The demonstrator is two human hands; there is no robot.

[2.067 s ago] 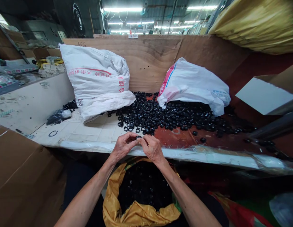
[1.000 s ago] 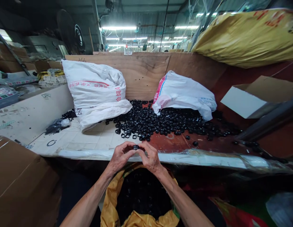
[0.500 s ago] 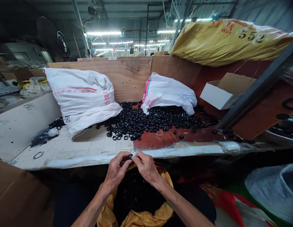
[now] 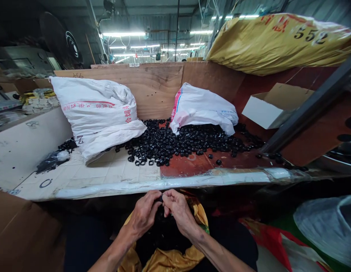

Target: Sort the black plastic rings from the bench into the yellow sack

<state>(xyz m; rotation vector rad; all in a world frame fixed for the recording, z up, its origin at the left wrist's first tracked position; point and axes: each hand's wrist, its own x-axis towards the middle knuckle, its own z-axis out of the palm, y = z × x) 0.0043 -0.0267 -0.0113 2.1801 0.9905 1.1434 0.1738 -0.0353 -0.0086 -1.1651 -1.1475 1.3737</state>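
Observation:
My left hand (image 4: 146, 211) and my right hand (image 4: 177, 209) meet over the mouth of a yellow sack (image 4: 171, 260), just below the table's front edge. Between the fingertips of both hands is a small black part (image 4: 161, 198), mostly covered by the fingers. Both hands are closed in a pinch around it. Dark contents (image 4: 158, 238) fill the sack beneath. On the table (image 4: 130, 170), a spread pile of small black rings (image 4: 164, 143) lies beyond my hands, several of them loose at its near side.
Two white sacks, one at left (image 4: 98, 113) and one at centre right (image 4: 204, 105), stand on the table. An open carton (image 4: 266, 109) leans by a slanted metal post (image 4: 308, 105). A big yellow bag (image 4: 277, 45) rests above the back board (image 4: 158, 87).
Both hands have moved down and slightly right, lower over the sack. The black part is now more hidden by the fingers. The camera view has shifted a little.

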